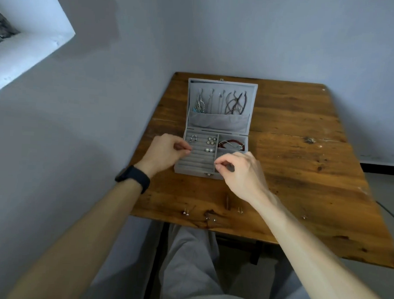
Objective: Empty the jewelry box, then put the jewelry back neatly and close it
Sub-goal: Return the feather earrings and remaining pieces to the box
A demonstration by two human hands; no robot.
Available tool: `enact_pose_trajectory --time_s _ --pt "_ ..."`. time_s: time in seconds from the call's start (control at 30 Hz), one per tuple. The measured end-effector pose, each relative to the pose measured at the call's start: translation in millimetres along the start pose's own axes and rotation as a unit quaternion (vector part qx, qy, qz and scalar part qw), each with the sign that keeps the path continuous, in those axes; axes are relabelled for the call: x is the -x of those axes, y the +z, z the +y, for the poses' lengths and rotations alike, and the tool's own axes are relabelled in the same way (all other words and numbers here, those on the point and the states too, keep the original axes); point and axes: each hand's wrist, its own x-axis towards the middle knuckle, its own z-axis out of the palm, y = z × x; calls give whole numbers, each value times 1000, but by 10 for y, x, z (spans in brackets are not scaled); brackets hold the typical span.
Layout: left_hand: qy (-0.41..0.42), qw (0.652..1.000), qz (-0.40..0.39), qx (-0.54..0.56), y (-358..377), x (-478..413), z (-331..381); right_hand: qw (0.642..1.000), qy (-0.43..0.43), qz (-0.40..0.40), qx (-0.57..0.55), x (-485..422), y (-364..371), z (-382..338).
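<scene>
A grey velvet jewelry box (198, 166) stands open on the wooden table (304, 158). Necklaces (235, 103) hang in its raised lid. Earrings (211, 141) and pearl studs (209, 150) sit in the ring-roll slots, and a red beaded bracelet (231, 143) lies in the upper right compartment. My left hand (166, 151) hovers over the box's left edge and pinches a tiny piece between thumb and forefinger. My right hand (240, 171) pinches a small earring above the front of the ring rolls. Small stud earrings (186, 212) lie near the table's front edge.
More tiny studs (240, 210) and a small piece (304, 217) lie near the front edge, beside a dark groove (227, 201) in the wood. The table stands in a corner, with walls at left and behind. My legs are under the front edge.
</scene>
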Motion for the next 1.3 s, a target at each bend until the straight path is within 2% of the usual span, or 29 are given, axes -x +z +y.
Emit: enact_pose_trajectory --time_s 0.2,0.43,0.57,0.97,1.07,1.17,1.3 --pt "28 994 -57 -92 -105 -506 -70 996 -16 -36 75 -574 155 -86" --pt "39 995 -65 -72 -136 -656 -158 973 -19 -139 183 -941 311 -220" --pt "44 994 -67 -72 -177 -682 -191 963 -21 -156 217 -1021 315 -271" --pt "57 979 -141 -135 -112 -850 -112 974 -13 -124 189 -1084 327 -209" --pt "73 977 -134 -151 -29 -885 -60 990 -3 -89 113 -993 274 -122" --pt "65 973 -140 -169 52 -940 -45 998 56 -22 0 -845 175 -17" --pt "38 967 -161 -194 138 -975 -85 994 109 -3 -19 -556 93 209"
